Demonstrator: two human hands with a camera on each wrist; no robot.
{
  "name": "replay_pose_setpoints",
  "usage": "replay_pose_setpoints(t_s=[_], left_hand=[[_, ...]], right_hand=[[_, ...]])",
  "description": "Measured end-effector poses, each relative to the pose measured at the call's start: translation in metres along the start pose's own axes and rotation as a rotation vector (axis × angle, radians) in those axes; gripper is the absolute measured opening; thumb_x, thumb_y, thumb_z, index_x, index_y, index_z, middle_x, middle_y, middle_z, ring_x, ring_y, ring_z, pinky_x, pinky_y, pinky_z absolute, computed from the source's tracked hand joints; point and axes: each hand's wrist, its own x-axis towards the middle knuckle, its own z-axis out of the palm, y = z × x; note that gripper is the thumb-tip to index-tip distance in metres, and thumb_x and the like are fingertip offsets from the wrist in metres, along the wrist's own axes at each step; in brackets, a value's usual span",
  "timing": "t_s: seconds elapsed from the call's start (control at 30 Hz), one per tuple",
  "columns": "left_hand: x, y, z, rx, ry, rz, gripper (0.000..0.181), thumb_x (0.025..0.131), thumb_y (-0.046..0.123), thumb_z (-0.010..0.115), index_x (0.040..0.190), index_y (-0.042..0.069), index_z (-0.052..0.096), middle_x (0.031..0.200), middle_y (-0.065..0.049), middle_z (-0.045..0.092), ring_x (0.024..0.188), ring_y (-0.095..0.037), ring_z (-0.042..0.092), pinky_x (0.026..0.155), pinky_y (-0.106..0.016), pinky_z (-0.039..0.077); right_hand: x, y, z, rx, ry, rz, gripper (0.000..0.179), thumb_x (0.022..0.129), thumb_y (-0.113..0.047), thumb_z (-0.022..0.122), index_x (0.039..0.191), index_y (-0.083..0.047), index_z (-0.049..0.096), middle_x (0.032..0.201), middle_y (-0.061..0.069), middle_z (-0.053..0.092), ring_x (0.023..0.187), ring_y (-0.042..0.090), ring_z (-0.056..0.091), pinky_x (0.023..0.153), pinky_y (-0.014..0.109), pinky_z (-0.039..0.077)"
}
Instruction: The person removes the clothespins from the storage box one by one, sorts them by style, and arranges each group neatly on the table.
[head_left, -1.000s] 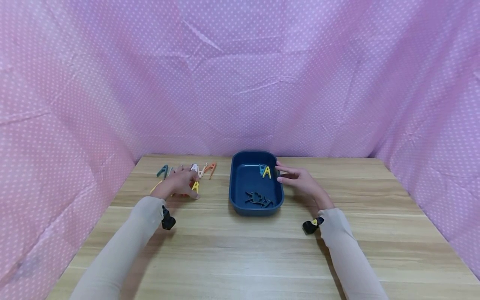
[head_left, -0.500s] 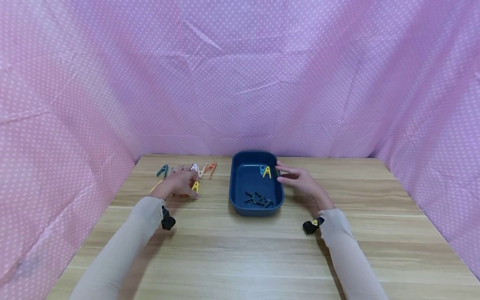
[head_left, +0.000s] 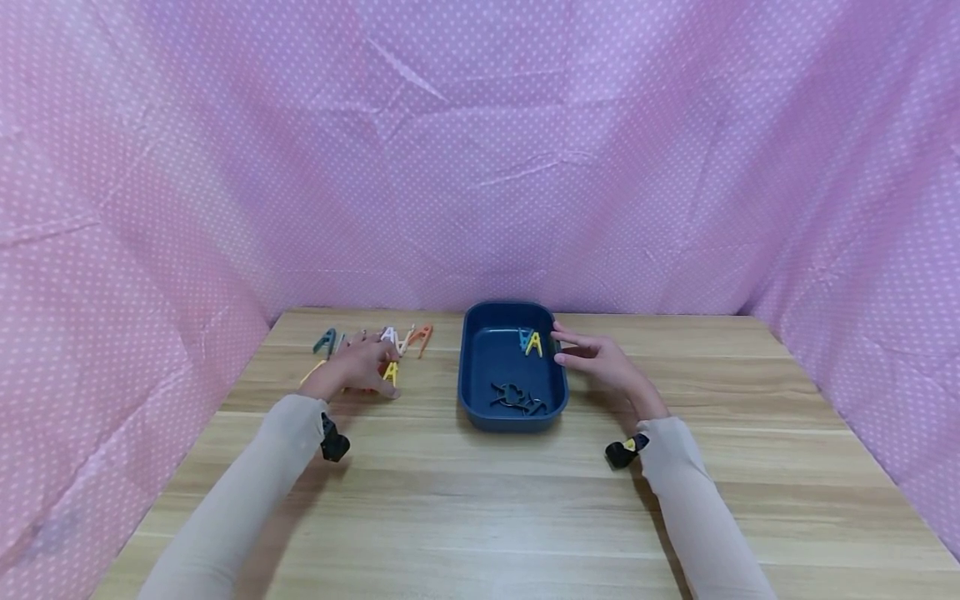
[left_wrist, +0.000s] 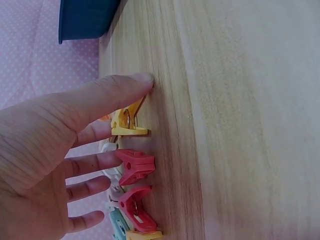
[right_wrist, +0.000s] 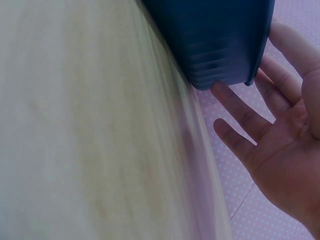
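My left hand is spread over a group of plastic clothespins at the table's left, its fingers loose and gripping none. In the left wrist view, the thumb reaches over a yellow clothespin, and a fingertip is right at a red clothespin. A second red clothespin lies beyond the fingers. My right hand is at the right side of a dark blue bin, fingers extended, fingertips at its rim and wall. Inside the bin lie a yellow clothespin, a blue clothespin and dark metal clips.
Around the left hand lie a teal clothespin, an orange clothespin and a white clothespin; others are partly hidden under it. The wooden table reaches back to a pink dotted curtain.
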Motion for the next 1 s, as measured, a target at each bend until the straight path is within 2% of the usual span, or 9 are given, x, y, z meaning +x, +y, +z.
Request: replay_pose_setpoints(t_s=[0.1, 0.2, 0.3, 0.43, 0.63, 0.77, 1.0], left_hand=[[-0.002, 0.002, 0.000, 0.012, 0.006, 0.004, 0.060, 0.077, 0.039, 0.088, 0.125, 0.013, 0.063, 0.155, -0.023, 0.044, 0.150, -0.056, 0.017, 0.118, -0.073, 0.011], [-0.002, 0.004, 0.000, 0.054, 0.029, 0.028, 0.062, 0.076, 0.041, 0.088, 0.125, 0.012, 0.063, 0.148, -0.021, 0.050, 0.143, -0.050, 0.033, 0.116, -0.071, 0.020], [0.000, 0.005, 0.001, 0.103, 0.068, 0.062, 0.062, 0.077, 0.042, 0.087, 0.125, 0.011, 0.063, 0.139, -0.017, 0.055, 0.131, -0.042, 0.044, 0.110, -0.067, 0.030], [0.003, 0.012, -0.003, 0.129, 0.137, 0.099, 0.060, 0.082, 0.041, 0.083, 0.129, 0.009, 0.063, 0.137, -0.018, 0.058, 0.129, -0.042, 0.048, 0.107, -0.068, 0.034], [0.009, 0.039, -0.021, 0.079, 0.204, 0.135, 0.057, 0.088, 0.036, 0.077, 0.135, 0.007, 0.060, 0.144, -0.019, 0.055, 0.135, -0.042, 0.044, 0.114, -0.064, 0.033], [0.018, 0.061, -0.029, 0.046, 0.202, 0.160, 0.057, 0.090, 0.039, 0.075, 0.136, 0.010, 0.060, 0.145, -0.014, 0.054, 0.138, -0.036, 0.042, 0.117, -0.059, 0.032], [0.040, 0.105, -0.033, 0.082, 0.176, 0.220, 0.064, 0.091, 0.043, 0.074, 0.143, 0.010, 0.055, 0.150, -0.013, 0.051, 0.141, -0.034, 0.041, 0.118, -0.055, 0.033]], right_hand=[[0.000, 0.000, 0.000, 0.004, 0.004, -0.002, 0.053, 0.098, -0.031, 0.069, 0.147, -0.016, 0.056, 0.163, -0.003, 0.037, 0.143, 0.032, 0.048, 0.121, 0.054, 0.029], [0.000, 0.000, 0.000, 0.002, 0.010, -0.004, 0.053, 0.098, -0.031, 0.069, 0.146, -0.015, 0.056, 0.163, -0.003, 0.038, 0.142, 0.032, 0.050, 0.120, 0.053, 0.031], [0.000, 0.000, 0.000, -0.004, 0.011, -0.006, 0.053, 0.097, -0.030, 0.069, 0.146, -0.015, 0.057, 0.163, -0.003, 0.038, 0.140, 0.032, 0.052, 0.119, 0.052, 0.034], [0.000, 0.000, 0.000, -0.007, 0.008, -0.006, 0.053, 0.097, -0.031, 0.069, 0.146, -0.015, 0.056, 0.163, -0.003, 0.038, 0.140, 0.032, 0.052, 0.119, 0.052, 0.034], [-0.001, 0.001, 0.000, 0.004, 0.005, 0.001, 0.054, 0.097, -0.033, 0.070, 0.147, -0.016, 0.056, 0.163, -0.004, 0.037, 0.144, 0.031, 0.048, 0.121, 0.054, 0.029], [0.000, 0.001, 0.000, 0.006, 0.008, 0.000, 0.054, 0.097, -0.032, 0.069, 0.147, -0.016, 0.056, 0.163, -0.004, 0.037, 0.145, 0.031, 0.047, 0.122, 0.054, 0.027], [0.000, 0.002, 0.000, -0.006, 0.007, -0.008, 0.054, 0.097, -0.032, 0.070, 0.147, -0.015, 0.056, 0.163, -0.003, 0.038, 0.140, 0.033, 0.052, 0.119, 0.054, 0.033]])
